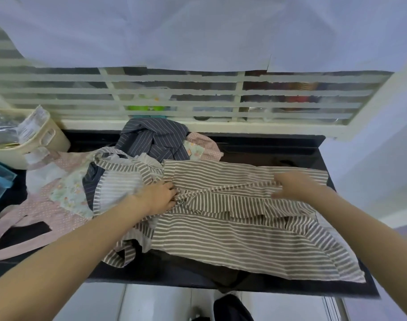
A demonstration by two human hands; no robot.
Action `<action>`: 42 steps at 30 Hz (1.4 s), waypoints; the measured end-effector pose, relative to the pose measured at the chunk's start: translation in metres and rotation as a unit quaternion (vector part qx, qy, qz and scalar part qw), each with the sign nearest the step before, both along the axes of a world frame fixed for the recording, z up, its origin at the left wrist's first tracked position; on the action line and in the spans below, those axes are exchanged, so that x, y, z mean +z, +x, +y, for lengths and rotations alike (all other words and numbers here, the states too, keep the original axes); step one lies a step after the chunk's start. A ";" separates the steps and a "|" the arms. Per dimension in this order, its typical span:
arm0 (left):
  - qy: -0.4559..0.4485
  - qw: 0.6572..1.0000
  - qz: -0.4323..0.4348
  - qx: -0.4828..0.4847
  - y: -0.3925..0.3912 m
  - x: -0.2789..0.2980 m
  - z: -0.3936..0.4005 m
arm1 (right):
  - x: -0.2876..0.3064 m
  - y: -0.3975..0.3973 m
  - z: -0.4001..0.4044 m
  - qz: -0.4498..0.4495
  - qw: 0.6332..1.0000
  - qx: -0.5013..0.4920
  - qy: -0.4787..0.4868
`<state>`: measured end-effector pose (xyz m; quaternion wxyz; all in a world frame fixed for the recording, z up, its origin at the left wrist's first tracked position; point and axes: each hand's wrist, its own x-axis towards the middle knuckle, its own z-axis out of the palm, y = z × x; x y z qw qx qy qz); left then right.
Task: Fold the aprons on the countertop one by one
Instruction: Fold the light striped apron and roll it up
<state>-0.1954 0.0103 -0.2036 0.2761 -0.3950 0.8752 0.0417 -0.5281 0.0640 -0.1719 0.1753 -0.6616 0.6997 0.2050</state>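
While two hands [159, 196] [292, 185] press one striped apron [232, 232], two aprons [155, 139] [42, 212] wait

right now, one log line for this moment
step: folding brown striped apron | left hand: gripping bunched cloth | right hand: flat on it

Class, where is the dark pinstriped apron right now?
Head view: the dark apron lies bunched at the counter's back, centre-left, below the window grille, behind the brown striped apron.
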 end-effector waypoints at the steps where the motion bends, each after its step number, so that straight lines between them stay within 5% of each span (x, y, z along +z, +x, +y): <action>1: -0.025 0.999 0.034 -0.009 0.004 0.002 0.005 | -0.009 0.005 0.006 0.002 0.999 0.005 0.039; 4: -0.102 0.989 0.100 -0.031 0.018 0.008 0.020 | -0.023 0.032 0.008 -0.064 0.997 0.006 0.030; 10: -0.039 0.999 0.020 0.000 0.030 0.000 0.030 | -0.031 0.144 0.007 -0.261 0.960 0.093 0.048; 14: -0.052 0.997 0.049 0.036 0.050 0.020 0.010 | -0.064 0.167 0.009 -0.174 0.975 0.100 0.094; 20: -0.124 0.988 0.016 0.086 0.073 0.040 -0.002 | -0.061 0.174 -0.005 -0.173 0.973 0.076 0.135; 26: -0.147 0.958 0.242 -0.048 0.015 0.032 0.025 | -0.055 0.168 -0.002 -0.181 0.973 0.110 0.089; 33: 0.014 0.998 0.056 0.026 -0.034 -0.006 0.009 | -0.048 0.081 0.017 -0.076 0.996 -0.044 0.022; 42: 0.098 0.990 0.009 0.101 -0.050 0.002 -0.014 | -0.052 -0.008 0.033 0.060 0.986 -0.088 0.128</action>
